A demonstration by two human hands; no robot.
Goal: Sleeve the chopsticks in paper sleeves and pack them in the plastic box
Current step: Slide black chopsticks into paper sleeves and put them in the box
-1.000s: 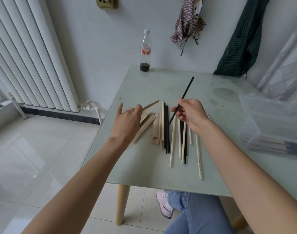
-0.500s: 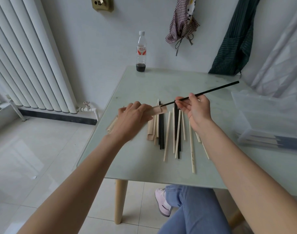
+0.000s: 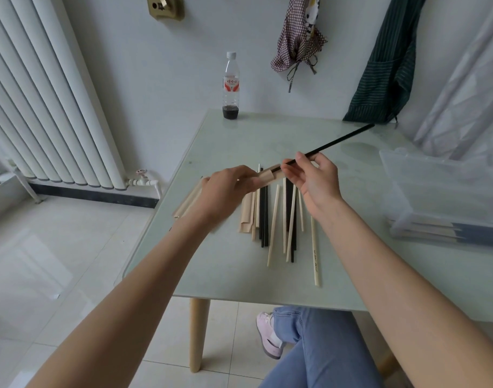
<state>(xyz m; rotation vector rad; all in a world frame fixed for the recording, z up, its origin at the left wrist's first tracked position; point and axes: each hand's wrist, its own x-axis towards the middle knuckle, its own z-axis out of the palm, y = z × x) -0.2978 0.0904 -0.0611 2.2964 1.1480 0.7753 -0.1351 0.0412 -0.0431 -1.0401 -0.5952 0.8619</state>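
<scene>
Since the earlier frame, the black chopstick has slid its tip into the paper sleeve, frame centre. Right hand pinches the chopstick; left hand grips the sleeve. Below them loose chopsticks lie on the pale counter. At the right edge sits the plastic box; a bottle stands upper centre by the wall.

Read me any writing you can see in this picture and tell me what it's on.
Bottle label: red and white with dark characters, too blurred to read.
Pale chopstick nearest the right arm: a dark script mark along its near end, too small to read.
Nothing else carries readable text.
</scene>
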